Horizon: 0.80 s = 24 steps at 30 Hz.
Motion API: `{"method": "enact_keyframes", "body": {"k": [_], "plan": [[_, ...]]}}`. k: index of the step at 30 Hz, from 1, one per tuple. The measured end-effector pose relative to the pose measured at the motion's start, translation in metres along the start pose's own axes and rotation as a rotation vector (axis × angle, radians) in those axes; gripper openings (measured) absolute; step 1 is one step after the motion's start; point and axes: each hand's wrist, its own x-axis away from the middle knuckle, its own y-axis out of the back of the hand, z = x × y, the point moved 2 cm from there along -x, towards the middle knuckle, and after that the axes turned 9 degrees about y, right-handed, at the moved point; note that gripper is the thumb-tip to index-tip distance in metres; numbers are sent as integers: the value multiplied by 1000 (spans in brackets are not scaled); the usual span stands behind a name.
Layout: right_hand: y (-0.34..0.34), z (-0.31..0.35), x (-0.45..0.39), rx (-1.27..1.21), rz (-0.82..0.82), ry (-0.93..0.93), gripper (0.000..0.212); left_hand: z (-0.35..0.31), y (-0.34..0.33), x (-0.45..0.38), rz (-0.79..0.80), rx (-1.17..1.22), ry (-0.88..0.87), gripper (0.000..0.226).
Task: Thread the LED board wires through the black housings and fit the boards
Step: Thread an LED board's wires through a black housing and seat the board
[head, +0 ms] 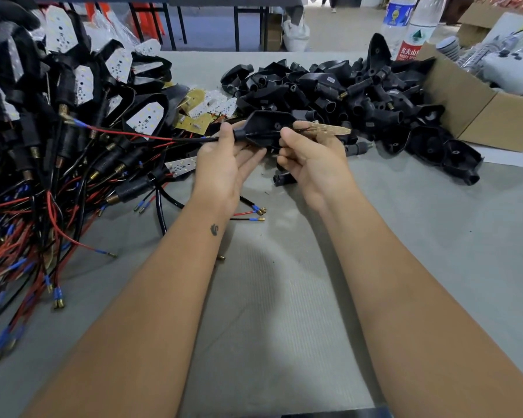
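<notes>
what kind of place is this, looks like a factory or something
Most likely a small assembly workshop for lights. A heap of empty black housings covers the grey table, a pile of finished units with wired LED boards lies to the left, and a cardboard box of parts stands at the right.

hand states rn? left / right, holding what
Left hand: holds the black housing at its neck, where the wires come out.
Right hand: pinches the LED board at the housing's open end.

held LED board (329,128) blurred, bottles (405,22) cropped
</notes>
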Motion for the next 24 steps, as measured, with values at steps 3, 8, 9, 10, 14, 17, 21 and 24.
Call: {"method": "enact_keyframes", "body": {"k": [3, 8, 9, 10, 14, 17, 21, 24], "plan": [[5, 3, -3, -52, -84, -12, 20, -5, 7, -2, -79, 53, -17, 36], [13, 9, -3, 207, -136, 106, 12, -8, 11, -3, -134, 60, -3, 33], [13, 10, -2, 289, -141, 136, 19, -7, 11, -2, -125, 42, 1, 33], [12, 10, -1, 364, -139, 164, 28, -7, 10, -2, -107, 13, 4, 33], [7, 9, 1, 493, -52, 207, 43, -2, 4, 1, -35, -168, 10, 35], [3, 5, 2, 533, 33, 174, 34, 2, -1, 1, 11, -240, 9, 33], [2, -1, 0, 696, 62, 190, 21, 4, -2, 0, 66, -298, -7, 33], [4, -3, 0, 926, -23, 257, 22, 2, 1, -1, 26, -329, -36, 36]]}}
